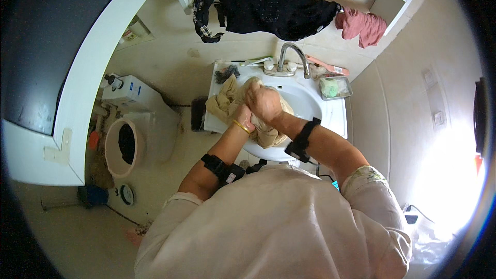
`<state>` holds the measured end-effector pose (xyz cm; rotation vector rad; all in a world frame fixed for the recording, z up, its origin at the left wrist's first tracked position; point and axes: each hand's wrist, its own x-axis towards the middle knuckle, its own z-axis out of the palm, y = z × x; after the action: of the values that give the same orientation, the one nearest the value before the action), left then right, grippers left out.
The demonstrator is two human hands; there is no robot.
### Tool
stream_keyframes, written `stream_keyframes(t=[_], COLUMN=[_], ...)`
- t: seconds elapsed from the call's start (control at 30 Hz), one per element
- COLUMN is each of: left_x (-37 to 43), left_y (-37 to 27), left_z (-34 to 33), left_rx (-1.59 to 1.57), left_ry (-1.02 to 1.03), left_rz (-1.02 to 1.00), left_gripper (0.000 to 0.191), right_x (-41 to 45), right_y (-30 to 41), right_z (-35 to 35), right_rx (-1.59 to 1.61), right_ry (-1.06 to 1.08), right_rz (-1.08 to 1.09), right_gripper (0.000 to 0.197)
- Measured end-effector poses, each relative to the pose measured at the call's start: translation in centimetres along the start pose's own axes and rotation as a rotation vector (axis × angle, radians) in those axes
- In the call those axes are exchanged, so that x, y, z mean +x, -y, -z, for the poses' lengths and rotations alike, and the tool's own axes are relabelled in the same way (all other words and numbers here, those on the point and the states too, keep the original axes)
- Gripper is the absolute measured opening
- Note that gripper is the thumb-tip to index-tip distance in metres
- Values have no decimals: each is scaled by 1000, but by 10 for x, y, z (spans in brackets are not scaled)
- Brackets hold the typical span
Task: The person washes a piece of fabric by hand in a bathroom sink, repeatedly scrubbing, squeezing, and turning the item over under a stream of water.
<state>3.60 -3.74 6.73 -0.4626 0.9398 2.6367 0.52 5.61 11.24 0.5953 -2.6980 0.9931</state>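
Note:
A wet-looking beige garment is bunched over the left side of a white washbasin, part of it spread on the counter. My right hand is closed in a fist on the cloth, slightly blurred. Just below and to its left, my left hand grips the same garment, and a gold bangle circles that wrist. The two hands touch or nearly touch. Fingers of both are partly hidden by the cloth and by each other. Behind the basin rises a curved chrome faucet with its spout over the bowl.
A metal soap dish with green soap stands at the basin's right, near a pink-handled brush. A dark scouring pad lies at the back left. Black clothing and a pink cloth hang above. A toilet and pale tub are at left.

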Motion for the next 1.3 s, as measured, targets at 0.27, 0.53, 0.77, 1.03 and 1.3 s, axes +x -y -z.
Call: stream_keyframes(t=[0.27, 0.53, 0.77, 1.03, 1.3], left_x=[5, 15, 43, -5, 1], left_y=[-35, -21, -3, -75, -104], left_z=[24, 1, 44, -6, 87], left_rx=[-48, 28, 5, 130, 542], left_ry=[271, 77, 160, 335, 282], left_rz=[21, 144, 20, 26, -244], left_gripper=[46, 44, 42, 56, 63], right_x=[-40, 4, -26, -2, -45], right_y=[53, -4, 9, -46, -81], right_z=[1, -1, -19, 53, 112], right_rx=[-30, 198, -169, 541, 714], right_ry=[-2, -118, 142, 65, 303], right_rz=[102, -309, -147, -581, -450], right_gripper=[27, 34, 35, 46, 57])
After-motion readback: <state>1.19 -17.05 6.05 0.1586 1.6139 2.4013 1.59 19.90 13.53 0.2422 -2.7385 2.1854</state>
